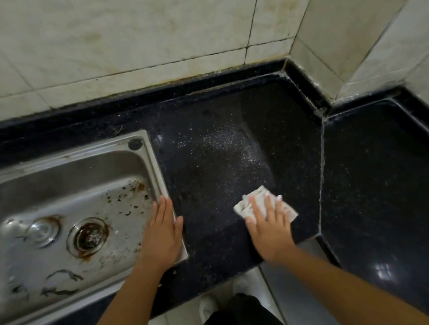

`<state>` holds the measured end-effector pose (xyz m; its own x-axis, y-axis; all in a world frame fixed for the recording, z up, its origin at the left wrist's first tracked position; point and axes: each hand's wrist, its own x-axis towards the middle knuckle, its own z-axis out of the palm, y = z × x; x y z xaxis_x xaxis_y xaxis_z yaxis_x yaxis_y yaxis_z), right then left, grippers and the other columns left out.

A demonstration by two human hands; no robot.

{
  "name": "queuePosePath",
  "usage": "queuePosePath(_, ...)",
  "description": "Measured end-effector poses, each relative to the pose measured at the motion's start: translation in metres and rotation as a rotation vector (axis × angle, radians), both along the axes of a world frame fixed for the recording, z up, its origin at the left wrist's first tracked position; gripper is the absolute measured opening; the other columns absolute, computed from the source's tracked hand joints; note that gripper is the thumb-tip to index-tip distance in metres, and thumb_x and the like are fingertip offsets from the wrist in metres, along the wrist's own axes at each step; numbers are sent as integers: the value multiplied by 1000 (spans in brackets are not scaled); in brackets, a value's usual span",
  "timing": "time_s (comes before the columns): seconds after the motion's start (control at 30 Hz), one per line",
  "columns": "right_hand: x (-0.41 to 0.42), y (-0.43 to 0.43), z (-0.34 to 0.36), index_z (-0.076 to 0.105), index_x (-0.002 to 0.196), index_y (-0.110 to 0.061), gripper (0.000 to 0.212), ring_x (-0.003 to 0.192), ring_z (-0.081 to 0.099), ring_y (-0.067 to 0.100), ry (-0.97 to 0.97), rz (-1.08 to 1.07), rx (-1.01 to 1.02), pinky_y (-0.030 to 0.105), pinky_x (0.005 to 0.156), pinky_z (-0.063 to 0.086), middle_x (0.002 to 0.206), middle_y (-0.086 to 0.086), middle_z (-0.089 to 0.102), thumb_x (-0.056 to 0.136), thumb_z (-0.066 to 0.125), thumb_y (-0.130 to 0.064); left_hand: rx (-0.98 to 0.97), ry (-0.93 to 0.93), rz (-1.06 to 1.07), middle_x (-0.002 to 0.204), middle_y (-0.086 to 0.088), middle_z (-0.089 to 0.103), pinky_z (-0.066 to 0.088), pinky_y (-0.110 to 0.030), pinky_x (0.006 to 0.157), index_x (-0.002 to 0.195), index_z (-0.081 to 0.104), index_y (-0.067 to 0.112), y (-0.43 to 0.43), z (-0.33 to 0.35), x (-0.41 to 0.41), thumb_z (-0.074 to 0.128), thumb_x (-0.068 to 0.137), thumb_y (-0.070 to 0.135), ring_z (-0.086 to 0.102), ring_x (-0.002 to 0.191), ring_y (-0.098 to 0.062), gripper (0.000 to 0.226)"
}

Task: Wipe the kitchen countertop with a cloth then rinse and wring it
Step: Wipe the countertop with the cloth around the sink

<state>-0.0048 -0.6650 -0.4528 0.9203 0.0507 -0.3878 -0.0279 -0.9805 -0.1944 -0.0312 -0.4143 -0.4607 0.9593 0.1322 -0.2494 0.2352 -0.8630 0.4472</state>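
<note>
Right now the small crumpled off-white cloth (pixel 259 194) sits on the speckled black stone countertop (pixel 216 162), close to its front edge and well right of the stained stainless-steel sink (pixel 158 173). My right hand (pixel 270 231) lies directly on top of it, fingers straight and spread, pressing it flat. My left hand (pixel 164 235) is also flat with fingers together, resting on the sink's right rim and holding nothing. The cloth's long axis runs roughly parallel to the front edge, with one bunched corner pointing toward the back wall. I judge that the unwiped stretch lies ahead, toward that wall, so the right hand should push away; the rinse comes later, off to the left.
</note>
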Motion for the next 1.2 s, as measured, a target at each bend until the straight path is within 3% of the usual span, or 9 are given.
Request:
queuePosePath(0.07,-25,22,-2,-2,154,-25,57,146,-4,40,-60,191,-1,54,117,8,160,13,1,103,16,-43,-76,-27,32,159,2,0,1,-28,118,152,9,15,1,5,2,19,102,39,-2,145,-12,57)
queuePosePath(0.13,-44,38,-4,24,151,-23,53,140,26,45,-30,387,19,58,103,39,154,16,25,103,11,-41,-127,-49,61,158,2,9,5,-25,117,151,17,16,3,7,4,21,102,36,6,145,-11,53)
queuePosePath(0.17,-48,42,-6,28,150,-26,54,138,31,44,-16,487,3,59,100,42,152,17,32,103,8,-41,-135,-52,68,158,2,11,7,-26,117,150,19,16,5,6,5,20,102,36,9,145,-11,53)
queuePosePath(0.33,-27,48,5,-12,147,-46,51,145,-17,32,-7,906,104,53,111,-16,162,3,-1,102,11,-50,-136,-45,80,157,2,15,9,-27,118,149,21,16,6,5,7,16,102,36,11,145,-12,52)
queuePosePath(0.5,-3,41,-2,8,153,-35,52,147,11,30,-67,992,-17,45,120,5,159,3,23,102,10,-49,-55,-65,84,157,-2,18,9,-28,119,149,23,12,2,5,8,17,102,32,12,145,-14,51)
queuePosePath(0.6,23,15,-1,16,153,-32,56,146,11,28,-93,879,-86,43,119,9,158,2,25,101,6,-50,-66,-115,172,155,-3,23,9,-25,117,147,28,10,-9,6,7,18,103,30,17,145,-15,49)
queuePosePath(0.77,78,-39,9,-22,142,-42,60,144,-25,18,-33,645,-97,39,120,-8,159,-7,-15,86,-15,-62,-39,-192,259,151,-8,33,16,-30,116,143,37,6,-20,-4,7,15,102,35,26,141,-18,55)
queuePosePath(1.07,167,-74,8,-14,151,-37,57,144,-25,22,73,26,-81,41,117,-12,160,1,-20,102,13,-48,-3,-170,297,152,-1,29,9,-30,117,144,33,12,-21,-9,7,32,101,31,12,141,-8,47)
queuePosePath(1.2,150,-47,1,-11,153,-30,59,144,-25,31,60,-42,-34,48,116,-11,160,9,-18,101,13,-46,4,-170,295,151,0,30,9,-28,116,143,36,12,-21,-8,7,33,100,31,14,140,-8,47)
